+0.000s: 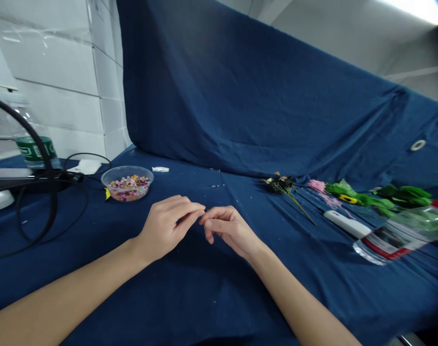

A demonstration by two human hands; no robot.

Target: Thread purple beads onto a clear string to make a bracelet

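Note:
Over the middle of the blue cloth, my left hand [170, 226] is closed, thumb and fingers pinched together with the tips pointing right. Facing it, my right hand [231, 229] is also closed, its thumb pressed against the index finger. The fingertips of both hands almost meet; anything between them is too small to make out. Just beyond the hands lies a short row of small beads [218, 186], flat on the cloth. To the left of my left hand stands a clear round bowl [128, 198] holding many small beads [130, 185] in pink, white, yellow and dark red.
Black cables [51, 192] and a green-labelled bottle [34, 149] are at left. A white scrap [160, 169] lies behind the bowl. On the right are artificial flowers [281, 185], green leaves [402, 194], a white device [346, 224] and a bottle lying on its side [395, 240].

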